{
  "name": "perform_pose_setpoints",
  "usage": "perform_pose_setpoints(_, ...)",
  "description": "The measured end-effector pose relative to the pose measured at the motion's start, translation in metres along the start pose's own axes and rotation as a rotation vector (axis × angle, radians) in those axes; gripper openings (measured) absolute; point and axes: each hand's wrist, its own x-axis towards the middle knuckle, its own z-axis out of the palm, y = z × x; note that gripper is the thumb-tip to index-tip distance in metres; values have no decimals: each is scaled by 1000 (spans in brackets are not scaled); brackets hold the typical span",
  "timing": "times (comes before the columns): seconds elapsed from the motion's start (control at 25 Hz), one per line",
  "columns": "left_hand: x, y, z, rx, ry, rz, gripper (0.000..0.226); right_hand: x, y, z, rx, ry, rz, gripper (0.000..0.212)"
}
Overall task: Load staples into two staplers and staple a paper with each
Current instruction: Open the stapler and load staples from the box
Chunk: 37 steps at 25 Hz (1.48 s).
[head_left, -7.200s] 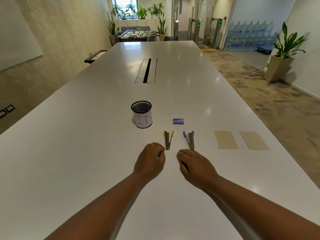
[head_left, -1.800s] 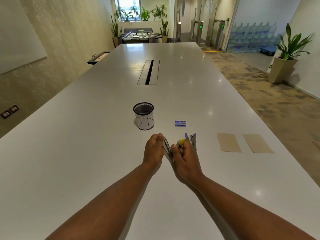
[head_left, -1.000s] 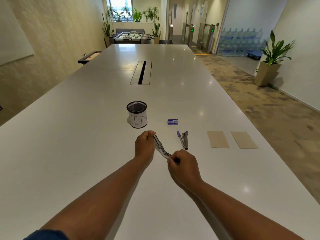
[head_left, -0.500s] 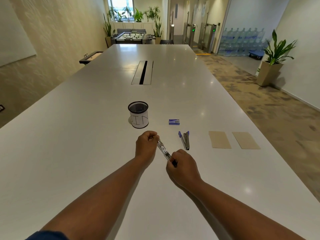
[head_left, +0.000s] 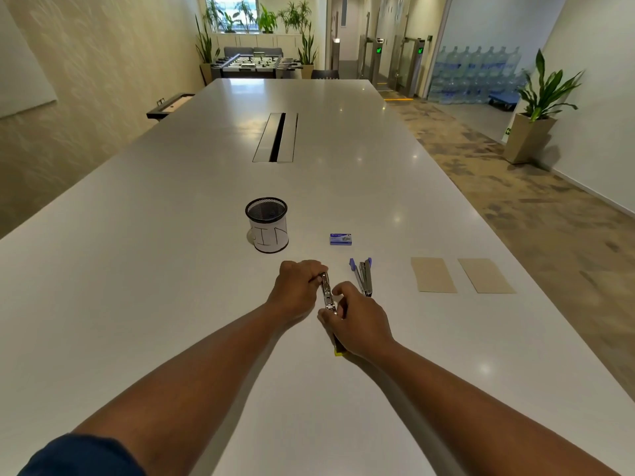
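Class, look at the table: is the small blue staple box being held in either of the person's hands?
No. The staple box lies alone on the table, while the left hand and right hand both hold the yellow stapler.

Single view, head-worn, wide-angle. Looks forward and down along a long white table [head_left: 171, 235], from the near end toward the far end at 12 o'clock. Both forearms enter from the bottom edge; the left hand [head_left: 295, 290] and right hand [head_left: 357, 324] meet just below frame centre, close to the lens. Wide-angle bend shows at the sides: wall at 9 o'clock, carpeted floor [head_left: 515, 201] at 3 o'clock. Far room end sits small at top. No second view to overlap with.
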Motion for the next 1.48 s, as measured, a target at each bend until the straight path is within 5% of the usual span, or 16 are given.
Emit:
perform_pose_setpoints(0.52,2,-1,2,76,65,23,15,59,-12,-32,27,-483,-5,72)
perform_pose_setpoints(1.12,3,-3,4,66,61,9,14,62,-11,-31,26,-492,44,47)
perform_pose_setpoints(1.48,2,-3,4,37,62,15,18,48,-7,-25,160,-340,-31,32)
